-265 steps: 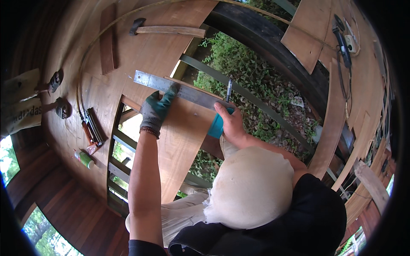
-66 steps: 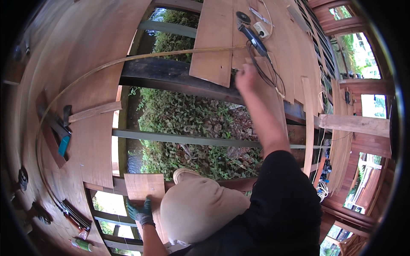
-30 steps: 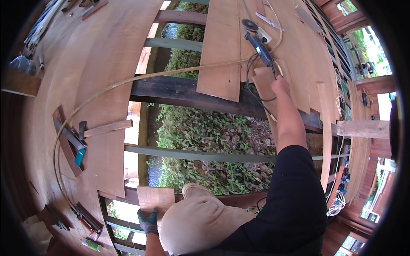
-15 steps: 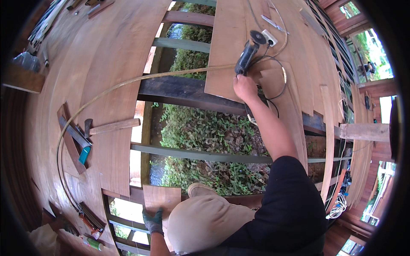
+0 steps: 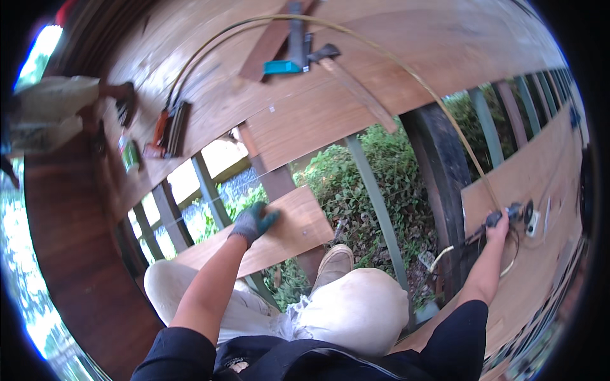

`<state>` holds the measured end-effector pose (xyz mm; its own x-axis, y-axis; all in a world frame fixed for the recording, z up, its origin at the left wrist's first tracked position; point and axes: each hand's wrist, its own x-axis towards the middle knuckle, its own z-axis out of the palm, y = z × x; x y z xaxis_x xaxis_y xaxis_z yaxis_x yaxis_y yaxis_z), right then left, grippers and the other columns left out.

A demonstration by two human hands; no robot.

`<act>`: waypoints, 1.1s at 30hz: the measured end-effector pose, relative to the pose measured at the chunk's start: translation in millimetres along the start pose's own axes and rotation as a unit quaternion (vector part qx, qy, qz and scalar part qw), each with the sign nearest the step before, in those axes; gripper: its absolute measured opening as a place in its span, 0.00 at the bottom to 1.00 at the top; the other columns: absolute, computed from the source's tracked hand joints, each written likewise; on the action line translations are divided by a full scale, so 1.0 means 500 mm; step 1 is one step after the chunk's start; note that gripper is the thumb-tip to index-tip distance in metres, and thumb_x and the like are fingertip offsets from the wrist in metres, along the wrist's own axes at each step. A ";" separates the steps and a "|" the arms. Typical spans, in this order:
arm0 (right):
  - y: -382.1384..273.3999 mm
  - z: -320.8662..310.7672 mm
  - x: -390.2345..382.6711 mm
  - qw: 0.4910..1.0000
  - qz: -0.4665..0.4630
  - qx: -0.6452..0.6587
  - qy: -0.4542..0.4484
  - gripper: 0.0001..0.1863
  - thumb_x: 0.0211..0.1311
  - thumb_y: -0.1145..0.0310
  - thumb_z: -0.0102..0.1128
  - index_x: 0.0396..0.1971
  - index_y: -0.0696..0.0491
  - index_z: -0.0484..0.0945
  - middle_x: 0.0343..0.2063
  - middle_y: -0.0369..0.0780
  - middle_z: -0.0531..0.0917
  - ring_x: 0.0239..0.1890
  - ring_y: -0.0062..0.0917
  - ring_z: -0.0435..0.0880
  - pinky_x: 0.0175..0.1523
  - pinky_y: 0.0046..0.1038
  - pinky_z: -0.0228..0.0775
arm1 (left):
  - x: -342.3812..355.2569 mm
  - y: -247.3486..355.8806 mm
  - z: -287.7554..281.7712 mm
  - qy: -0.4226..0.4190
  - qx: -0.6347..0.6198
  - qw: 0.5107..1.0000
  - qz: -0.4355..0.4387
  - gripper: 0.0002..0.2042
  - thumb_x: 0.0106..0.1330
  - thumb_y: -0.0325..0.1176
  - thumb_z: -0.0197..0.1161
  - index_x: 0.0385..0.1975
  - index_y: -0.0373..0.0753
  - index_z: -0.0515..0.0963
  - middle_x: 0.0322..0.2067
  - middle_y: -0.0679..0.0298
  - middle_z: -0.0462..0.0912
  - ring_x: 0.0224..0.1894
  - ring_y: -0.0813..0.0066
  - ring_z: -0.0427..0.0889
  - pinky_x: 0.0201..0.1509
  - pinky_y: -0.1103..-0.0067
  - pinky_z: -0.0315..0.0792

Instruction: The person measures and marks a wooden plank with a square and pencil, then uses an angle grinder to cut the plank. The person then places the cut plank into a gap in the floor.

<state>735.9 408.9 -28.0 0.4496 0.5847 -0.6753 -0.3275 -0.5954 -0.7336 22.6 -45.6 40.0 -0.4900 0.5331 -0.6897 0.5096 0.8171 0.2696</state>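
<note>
My right hand (image 5: pixel 498 227), bare and stretched out to the right, is closed round the body of a black angle grinder (image 5: pixel 510 214). The grinder is low over the wooden sheet, its disc pointing away to the right. My left hand (image 5: pixel 253 223), in a grey-green glove, grips the far edge of a short wooden board (image 5: pixel 295 225), fingers over the edge and thumb on top. That board lies across the open joists beside my left knee. The grinder's cord trails by my right wrist.
Open gaps between joists (image 5: pixel 375 209) show plants and ground below. A hammer-like axe (image 5: pixel 356 89), a try-square-like tool with a teal handle (image 5: pixel 284 66), an orange-handled tool (image 5: pixel 159 134) and a green can (image 5: pixel 128 152) lie on the planks. Another person's leg (image 5: pixel 57 101) is at far left; a white socket (image 5: pixel 532 223) sits right.
My view has swung left, so the scene has turned. The grinder stays in my right hand, now at the far right. My left hand and its board show more fully.
</note>
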 end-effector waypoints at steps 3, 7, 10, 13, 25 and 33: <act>0.002 0.021 -0.035 0.999 -0.050 -0.010 0.017 0.21 0.59 0.61 0.71 0.46 0.54 0.74 0.35 0.40 0.76 0.30 0.33 0.80 0.31 0.33 0.78 | 0.008 -0.009 -0.001 -0.022 0.003 1.000 -0.001 0.31 0.68 0.63 0.55 0.50 0.38 0.82 0.47 0.49 0.86 0.52 0.48 0.84 0.57 0.64 0.76; 0.062 0.080 -0.236 0.983 -0.148 -0.105 0.029 0.20 0.60 0.66 0.70 0.47 0.57 0.74 0.34 0.40 0.78 0.30 0.28 0.81 0.30 0.30 0.77 | -0.010 -0.004 0.019 -0.012 -0.038 0.999 -0.016 0.29 0.68 0.62 0.55 0.48 0.39 0.81 0.45 0.49 0.85 0.50 0.47 0.83 0.58 0.61 0.74; 0.123 0.141 -0.443 0.954 -0.248 -0.135 -0.101 0.23 0.61 0.71 0.68 0.53 0.59 0.70 0.36 0.41 0.79 0.32 0.27 0.82 0.31 0.28 0.77 | -0.009 0.004 0.032 0.180 0.036 0.982 0.049 0.24 0.66 0.55 0.60 0.49 0.40 0.79 0.46 0.49 0.83 0.50 0.48 0.81 0.58 0.62 0.72; 0.192 0.217 -0.630 0.934 -0.222 -0.170 -0.221 0.23 0.61 0.73 0.67 0.54 0.57 0.69 0.36 0.40 0.79 0.32 0.26 0.82 0.35 0.28 0.78 | 0.023 0.032 0.010 0.352 -0.024 0.931 0.097 0.22 0.64 0.48 0.65 0.51 0.39 0.78 0.45 0.50 0.83 0.51 0.49 0.80 0.59 0.62 0.72; 0.474 0.385 -0.941 0.675 -0.349 -0.369 -0.535 0.27 0.59 0.67 0.64 0.58 0.58 0.70 0.49 0.42 0.78 0.53 0.29 0.77 0.61 0.33 0.67 | -0.112 0.329 0.025 -0.044 -0.506 0.858 0.076 0.28 0.54 0.47 0.74 0.48 0.35 0.75 0.36 0.59 0.83 0.37 0.73 0.82 0.43 0.72 0.79; 0.431 0.546 -0.910 0.745 0.119 -0.141 -0.641 0.43 0.67 0.29 0.47 0.54 0.60 0.71 0.42 0.45 0.82 0.48 0.35 0.83 0.57 0.38 0.75 | -0.127 0.300 -0.007 -0.235 -0.617 0.734 0.159 0.26 0.59 0.48 0.71 0.49 0.34 0.77 0.34 0.60 0.83 0.34 0.75 0.82 0.39 0.76 0.79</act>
<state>234.0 165.0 100.6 -0.8150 0.3828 -0.4350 -0.0016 -0.7523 -0.6588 127.4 44.0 126.6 -0.0395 0.8424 -0.5375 -0.6259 0.3984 0.6704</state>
